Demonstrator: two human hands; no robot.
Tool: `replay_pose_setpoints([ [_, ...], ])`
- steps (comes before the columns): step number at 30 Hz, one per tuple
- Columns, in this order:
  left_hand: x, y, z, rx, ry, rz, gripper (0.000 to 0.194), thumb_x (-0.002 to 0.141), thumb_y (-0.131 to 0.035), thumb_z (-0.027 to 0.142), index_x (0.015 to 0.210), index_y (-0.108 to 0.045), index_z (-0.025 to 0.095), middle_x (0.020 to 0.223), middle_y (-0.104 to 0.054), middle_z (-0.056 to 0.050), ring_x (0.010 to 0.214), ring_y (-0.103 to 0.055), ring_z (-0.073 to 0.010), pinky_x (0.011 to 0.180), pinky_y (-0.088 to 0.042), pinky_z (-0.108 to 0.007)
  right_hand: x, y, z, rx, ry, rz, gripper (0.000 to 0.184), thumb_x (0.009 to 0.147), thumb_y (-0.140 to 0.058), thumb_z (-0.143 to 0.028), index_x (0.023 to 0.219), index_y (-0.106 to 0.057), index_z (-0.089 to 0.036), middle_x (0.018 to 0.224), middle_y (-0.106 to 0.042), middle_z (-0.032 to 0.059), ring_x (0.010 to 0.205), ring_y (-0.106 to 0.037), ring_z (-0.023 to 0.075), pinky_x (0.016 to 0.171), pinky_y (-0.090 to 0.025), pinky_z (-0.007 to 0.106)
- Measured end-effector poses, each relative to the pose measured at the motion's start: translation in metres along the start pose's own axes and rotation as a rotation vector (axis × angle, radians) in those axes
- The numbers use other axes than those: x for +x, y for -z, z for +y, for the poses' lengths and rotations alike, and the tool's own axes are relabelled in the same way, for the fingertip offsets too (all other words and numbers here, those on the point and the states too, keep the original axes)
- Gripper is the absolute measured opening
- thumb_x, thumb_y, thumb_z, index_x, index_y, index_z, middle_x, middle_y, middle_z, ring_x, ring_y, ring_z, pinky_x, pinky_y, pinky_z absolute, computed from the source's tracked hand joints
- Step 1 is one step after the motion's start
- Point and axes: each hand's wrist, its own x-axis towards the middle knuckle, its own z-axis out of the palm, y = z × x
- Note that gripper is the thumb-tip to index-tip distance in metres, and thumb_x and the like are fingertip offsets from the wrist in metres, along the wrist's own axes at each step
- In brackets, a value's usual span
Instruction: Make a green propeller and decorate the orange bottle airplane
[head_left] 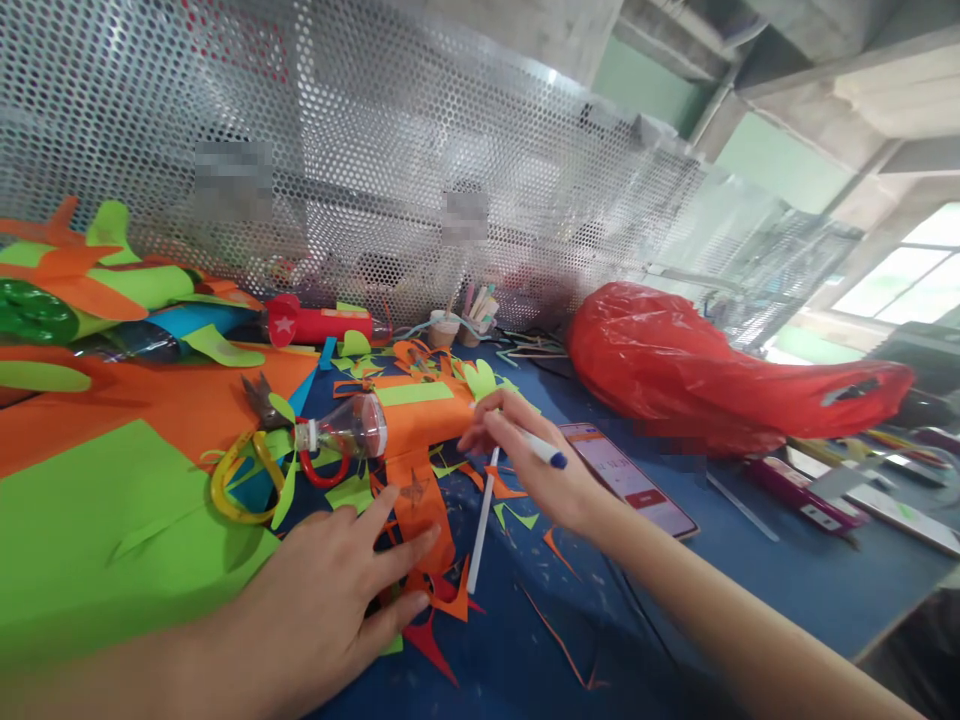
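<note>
My right hand [529, 450] is closed round a white pen [544, 452] with a blue end. Its fingertips are at the end of a clear plastic bottle [349, 427] wrapped in orange paper [424, 412] with a light green strip. The bottle lies on its side, neck to the left. My left hand [360, 560] has its fingers spread, resting on and beside an orange paper flap [420, 500] that bears a dark star drawing. The pen's tip is hidden by my right fingers.
Green sheets [150, 530], pliers [260, 400] and a yellow loop [217, 485] lie left. Paper scraps and a white stick [482, 525] litter the blue table [555, 630]. A phone [630, 480], red plastic bag [652, 370] and paper-covered bottles [82, 290] stand around. Perforated metal panels [420, 130] rise behind.
</note>
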Motion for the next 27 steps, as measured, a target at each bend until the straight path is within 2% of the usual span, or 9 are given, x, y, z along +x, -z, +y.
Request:
replay_pose_setpoints([
  [2,0.001,0.000,0.000,-0.015,0.005,-0.020,0.043,0.097,-0.034,0.049,0.131,-0.057,0.037,0.132,-0.057,-0.016,0.096,-0.066,-0.0337,0.075,-0.055,-0.053,0.002,-0.017,0.003,0.437,-0.080,-0.043,0.015,0.093,-0.033,-0.032,0.099,-0.043,-0.024,0.064,-0.054,-0.0043,0.059,-0.052,0.0145,0.059,-0.041,0.027],
  [3,0.001,0.000,0.000,-0.023,0.004,-0.031,0.043,0.097,-0.033,0.049,0.131,-0.056,0.037,0.134,-0.055,-0.015,0.097,-0.065,-0.0336,0.076,-0.055,-0.054,0.003,-0.026,0.007,0.562,-0.100,-0.035,0.010,0.089,-0.039,-0.029,0.095,-0.044,-0.023,0.061,-0.050,-0.0062,0.055,-0.048,0.0127,0.056,-0.039,0.025],
  [5,0.001,-0.001,0.000,-0.031,0.006,-0.042,0.044,0.096,-0.033,0.051,0.132,-0.055,0.037,0.138,-0.052,-0.014,0.098,-0.065,-0.0334,0.078,-0.054,-0.054,0.003,-0.041,0.015,0.676,-0.090,-0.011,0.006,0.081,-0.049,-0.026,0.084,-0.048,-0.021,0.058,-0.046,-0.0072,0.052,-0.042,0.0098,0.052,-0.033,0.022],
  [7,0.001,-0.002,0.000,-0.029,0.005,-0.045,0.045,0.096,-0.031,0.052,0.131,-0.056,0.037,0.140,-0.050,-0.014,0.100,-0.064,-0.0331,0.079,-0.054,-0.054,0.000,-0.050,0.021,0.658,-0.123,-0.008,0.016,0.083,-0.051,-0.031,0.072,-0.049,-0.019,0.054,-0.046,-0.0063,0.050,-0.040,0.0089,0.050,-0.030,0.022],
  [9,0.000,-0.002,0.000,-0.018,0.003,-0.046,0.047,0.097,-0.028,0.053,0.130,-0.057,0.035,0.141,-0.050,-0.015,0.101,-0.064,-0.0332,0.080,-0.054,-0.054,-0.004,-0.053,0.022,0.619,-0.165,-0.010,0.023,0.086,-0.047,-0.034,0.069,-0.049,-0.019,0.049,-0.044,-0.0069,0.045,-0.039,0.0086,0.048,-0.028,0.023],
  [12,-0.001,-0.002,0.000,-0.005,0.000,-0.055,0.050,0.097,-0.025,0.053,0.129,-0.058,0.033,0.141,-0.050,-0.018,0.102,-0.064,-0.0343,0.080,-0.054,-0.055,-0.008,-0.053,0.022,0.565,-0.201,0.014,0.022,0.085,-0.051,-0.034,0.069,-0.042,-0.022,0.044,-0.039,-0.0103,0.039,-0.032,0.0075,0.044,-0.024,0.022],
  [15,-0.002,-0.002,-0.001,-0.002,-0.007,-0.061,0.051,0.097,-0.024,0.053,0.131,-0.057,0.033,0.139,-0.051,-0.019,0.103,-0.064,-0.0348,0.079,-0.054,-0.056,-0.008,-0.054,0.023,0.464,-0.193,0.048,0.027,0.079,-0.060,-0.032,0.064,-0.039,-0.022,0.047,-0.037,-0.0104,0.042,-0.028,0.0064,0.043,-0.021,0.022],
  [27,-0.001,-0.004,-0.001,0.032,-0.028,-0.005,0.049,0.098,-0.023,0.052,0.131,-0.056,0.035,0.138,-0.052,-0.018,0.099,-0.066,-0.0338,0.076,-0.055,-0.055,-0.005,-0.058,0.027,0.363,-0.166,0.023,0.024,0.076,-0.057,-0.025,0.060,-0.040,-0.021,0.052,-0.037,-0.0090,0.047,-0.030,0.0070,0.044,-0.025,0.022],
])
